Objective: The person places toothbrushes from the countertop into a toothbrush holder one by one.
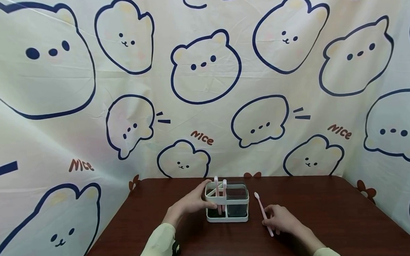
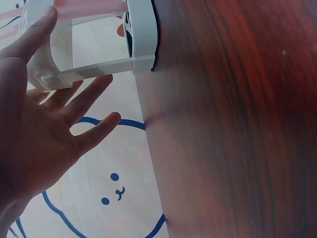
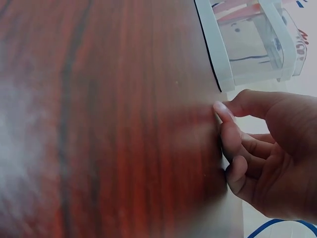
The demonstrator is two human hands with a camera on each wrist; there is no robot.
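Note:
A white toothbrush holder (image 1: 228, 219) stands on the table, with two pink toothbrushes (image 1: 216, 186) upright in its left part and a clear cup (image 1: 237, 210) in its right part. My left hand (image 1: 190, 202) grips the holder's left side by the upper frame. In the left wrist view the thumb lies over the front of that frame, and the fingers reach behind it. To the right of the holder, my right hand (image 1: 282, 218) pinches the handle of another pink toothbrush (image 1: 260, 204), low over the tabletop, its white head pointing away from me.
The dark brown wooden table (image 1: 153, 205) ends at the back against a pale cloth (image 1: 204, 116) printed with cartoon bears, which also hangs at both sides. The holder stands near the middle of the table.

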